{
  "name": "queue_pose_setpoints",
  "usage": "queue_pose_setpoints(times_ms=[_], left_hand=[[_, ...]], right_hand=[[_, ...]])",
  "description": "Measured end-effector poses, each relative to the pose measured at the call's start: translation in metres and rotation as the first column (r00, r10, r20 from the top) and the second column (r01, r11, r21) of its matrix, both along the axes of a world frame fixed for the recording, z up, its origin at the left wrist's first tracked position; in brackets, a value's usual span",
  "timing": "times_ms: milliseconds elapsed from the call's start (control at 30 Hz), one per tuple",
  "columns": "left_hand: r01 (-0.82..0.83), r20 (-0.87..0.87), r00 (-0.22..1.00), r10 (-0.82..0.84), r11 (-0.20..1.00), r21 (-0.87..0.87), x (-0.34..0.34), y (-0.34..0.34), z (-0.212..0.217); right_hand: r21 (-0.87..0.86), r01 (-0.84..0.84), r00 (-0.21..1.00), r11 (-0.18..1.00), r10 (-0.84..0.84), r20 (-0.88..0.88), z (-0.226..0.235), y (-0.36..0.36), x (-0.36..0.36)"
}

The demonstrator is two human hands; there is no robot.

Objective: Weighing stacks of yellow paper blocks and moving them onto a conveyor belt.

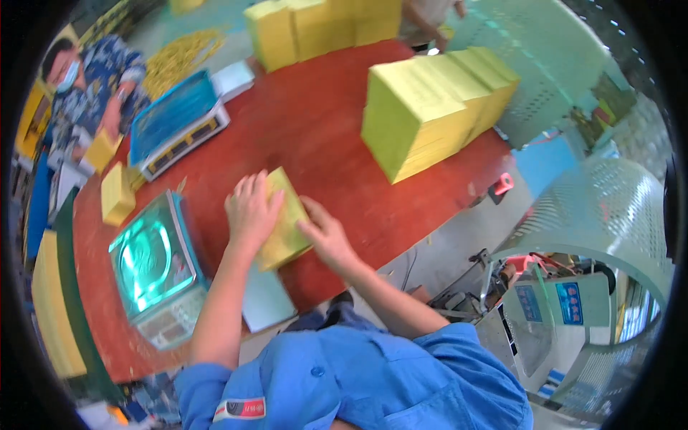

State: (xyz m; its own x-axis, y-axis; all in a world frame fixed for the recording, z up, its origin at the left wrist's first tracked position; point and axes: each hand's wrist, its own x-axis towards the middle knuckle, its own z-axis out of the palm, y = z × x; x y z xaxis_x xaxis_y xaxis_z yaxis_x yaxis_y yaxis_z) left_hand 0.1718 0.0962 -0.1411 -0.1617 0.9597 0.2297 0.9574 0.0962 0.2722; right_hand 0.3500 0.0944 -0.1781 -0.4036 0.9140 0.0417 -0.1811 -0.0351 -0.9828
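Nearest the camera, the person's blue work shirt (pixel 373 380) fills the lower edge, with both bare forearms reaching up over the red-brown wooden table (pixel 315 122). The left hand (pixel 251 209) lies flat on top of a thin yellow rectangular stack of paper sheets (pixel 285 218), its fingers (pixel 252 188) stretched out and slightly spread, pressing down. The right hand (pixel 326 233) is set against the stack's right edge, fingers (pixel 309 228) held together and straight along that side; neither hand pinches the stack, which rests on the table just in front of the person, close to the near edge. Just left of it stands a digital weighing scale with a shiny steel pan (pixel 154 265), and a pale grey flat sheet (pixel 266 297) lies below the stack, partly under the left forearm. Further out, to the right, a tall block of yellow paper stacks (pixel 423 115) sits on the table. On the left a small yellow block (pixel 117 193) lies near a second scale with a blue top (pixel 175 122). At the far left another person in a patterned blue shirt (pixel 93 79) sits, and more yellow stacks (pixel 322 29) line the far edge.
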Motion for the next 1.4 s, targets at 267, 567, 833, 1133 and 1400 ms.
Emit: queue_pose_setpoints(times_ms=[267, 567, 833, 1133, 1400], left_hand=[[-0.028, -0.051, 0.998, 0.026, 0.999, -0.038, 0.022, -0.028, 0.022], [0.228, -0.151, 0.961, -0.23, 0.973, -0.029, 0.08, -0.085, 0.022], [0.2, -0.3, 0.943, -0.146, 0.967, 0.159, 0.089, -0.08, -0.008], [0.158, -0.275, 0.956, -0.106, 0.971, 0.176, 0.078, -0.076, -0.01], [0.078, -0.17, 0.984, -0.053, 0.986, 0.145, 0.029, -0.07, -0.004]], right_hand=[[-0.075, -0.062, 0.997, 0.995, 0.065, 0.038, -0.002, 0.004, 0.03], [0.726, -0.584, 0.22, 0.363, 0.932, -0.29, 0.178, 0.012, 0.109], [0.229, -0.182, 0.919, 0.956, 0.083, 0.386, -0.03, 0.02, 0.097], [0.453, -0.319, 0.807, 0.832, -0.012, 0.59, -0.034, 0.018, 0.047], [0.279, -0.391, 0.8, 0.877, 0.173, 0.575, -0.019, 0.032, -0.012]])
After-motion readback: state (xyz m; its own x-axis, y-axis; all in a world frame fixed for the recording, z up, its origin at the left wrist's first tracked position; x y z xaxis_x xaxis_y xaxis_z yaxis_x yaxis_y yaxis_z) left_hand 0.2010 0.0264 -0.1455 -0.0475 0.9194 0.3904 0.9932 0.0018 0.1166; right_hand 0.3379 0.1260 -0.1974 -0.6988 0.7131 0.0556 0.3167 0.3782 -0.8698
